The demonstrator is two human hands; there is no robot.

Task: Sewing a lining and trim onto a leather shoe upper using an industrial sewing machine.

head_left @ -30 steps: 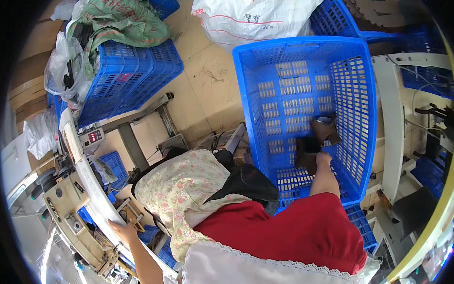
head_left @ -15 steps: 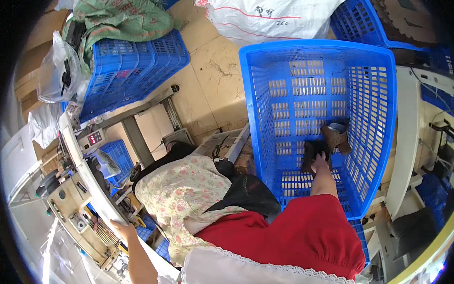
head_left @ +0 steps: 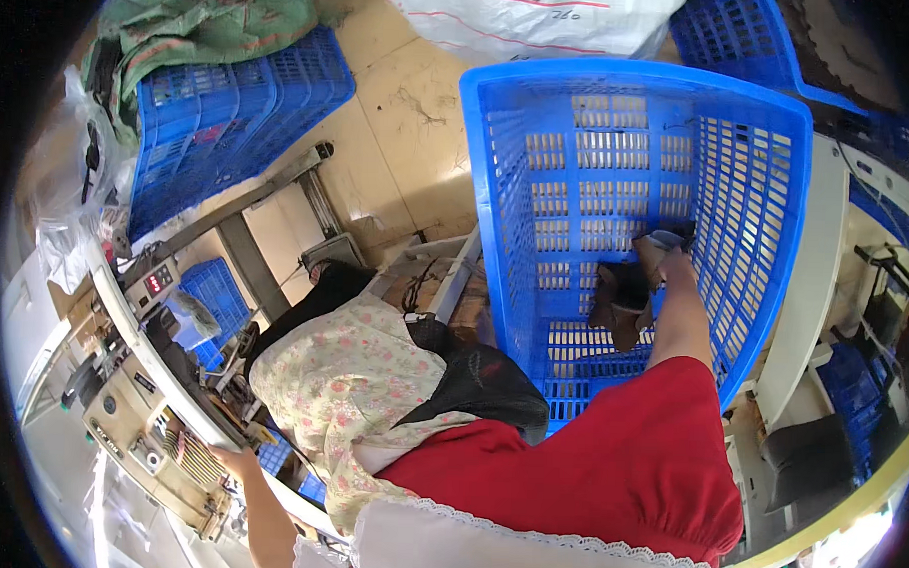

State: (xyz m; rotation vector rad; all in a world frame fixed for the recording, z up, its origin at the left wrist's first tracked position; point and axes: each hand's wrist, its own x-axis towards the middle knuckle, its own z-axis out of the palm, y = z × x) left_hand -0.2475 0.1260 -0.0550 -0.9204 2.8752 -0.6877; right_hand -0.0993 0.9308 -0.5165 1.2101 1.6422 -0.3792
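Observation:
My right hand (head_left: 674, 266) reaches down into a large blue plastic crate (head_left: 637, 72) with slotted walls. Its fingers close on a soft-looking brown and grey piece (head_left: 652, 249) near the right wall; the exact kind cannot be made out. Just beside it on the crate bottom lies a dark brown and black piece (head_left: 622, 308), perhaps of cloth or leather. To the left, my left hand (head_left: 236, 463) is bent over the edge of a white worktable (head_left: 195, 415), its fingers partly hidden.
Floral cloth (head_left: 346, 370) and black cloth (head_left: 486, 385) cover my lap beside the crate. A blue crate (head_left: 235, 116) topped by a green woven sack (head_left: 203, 20) stands far left. A white sack (head_left: 539, 22) lies beyond. A metal table leg (head_left: 255, 262) rises on the left.
My right hand has left the black piece and moved up and right to the brown and grey piece. The crate appears larger as the view shifted; my left hand stays at the table edge.

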